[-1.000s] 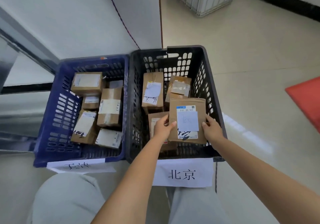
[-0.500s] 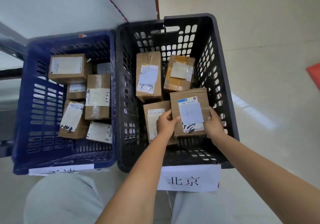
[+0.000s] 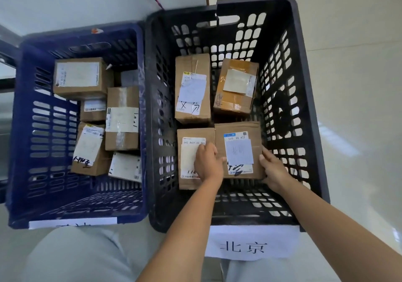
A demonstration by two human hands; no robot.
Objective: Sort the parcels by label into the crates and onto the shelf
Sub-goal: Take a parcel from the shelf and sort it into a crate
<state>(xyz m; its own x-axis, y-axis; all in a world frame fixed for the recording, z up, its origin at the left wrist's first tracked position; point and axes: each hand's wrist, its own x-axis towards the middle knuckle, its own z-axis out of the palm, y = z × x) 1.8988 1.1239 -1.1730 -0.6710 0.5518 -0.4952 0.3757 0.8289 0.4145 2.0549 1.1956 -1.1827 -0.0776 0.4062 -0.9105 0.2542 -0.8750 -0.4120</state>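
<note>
Fingers of both hands curled on one parcel (image 3: 238, 149): left hand (image 3: 207, 164) grips its left edge, thumb over the top face; right hand (image 3: 273, 168) grips its right edge, fingers wrapped under the near corner. Clamped, not loose.

Parcel sits low inside the black crate (image 3: 304, 68), near-right quarter, label up, touching the box (image 3: 189, 157) on its left. Whether it rests on the floor of the crate or hangs just above it, cannot tell. Two more boxes lie at the far end of this crate. Sign (image 3: 250, 243) on the near wall reads 北京; handwriting on the parcel's slip too faint to read.

Blue crate (image 3: 21, 129) just left, walls touching, holds several boxes of its own.

Step in hand, by my reading: placing this parcel in the black crate, nearly done. Next move calls for letting it settle flat, freeing both grips, and lifting the hands straight up clear of the walls. Shelf not in view.
</note>
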